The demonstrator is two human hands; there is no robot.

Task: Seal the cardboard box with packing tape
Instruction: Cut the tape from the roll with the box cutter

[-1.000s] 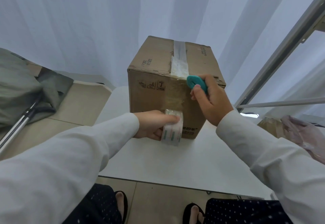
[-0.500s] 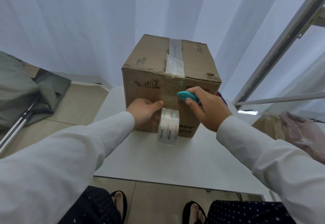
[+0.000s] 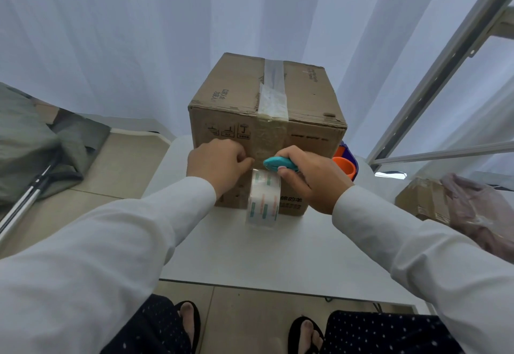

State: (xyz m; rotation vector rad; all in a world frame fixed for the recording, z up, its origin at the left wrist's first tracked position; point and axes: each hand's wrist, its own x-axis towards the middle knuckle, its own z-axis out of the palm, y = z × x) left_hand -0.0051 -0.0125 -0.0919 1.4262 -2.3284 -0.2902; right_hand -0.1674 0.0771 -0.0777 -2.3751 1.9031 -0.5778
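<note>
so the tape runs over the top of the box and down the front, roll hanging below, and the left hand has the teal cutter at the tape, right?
Not quite: the head view shows the teal cutter in the right hand, not the left. The left hand presses on the box front beside the tape. The roll does hang below.

The box (image 3: 267, 142) is brown corrugated cardboard, matt, with worn, a little rough edges; a strip of clear tape (image 3: 273, 92) along its top is glossy and wrinkled near the front edge; the tape roll (image 3: 263, 200) is transparent shiny plastic with faint coloured print; the cutter (image 3: 279, 164) in the right hand (image 3: 311, 184) is smooth teal plastic; the table (image 3: 267, 253) has a smooth matt white surface; the sleeves (image 3: 417, 259) are white matt cloth; the curtain (image 3: 139, 34) behind is thin white fabric; the frame (image 3: 445, 75) at the right looks like pale metal; the floor (image 3: 116, 164) is smooth beige tile.
</note>
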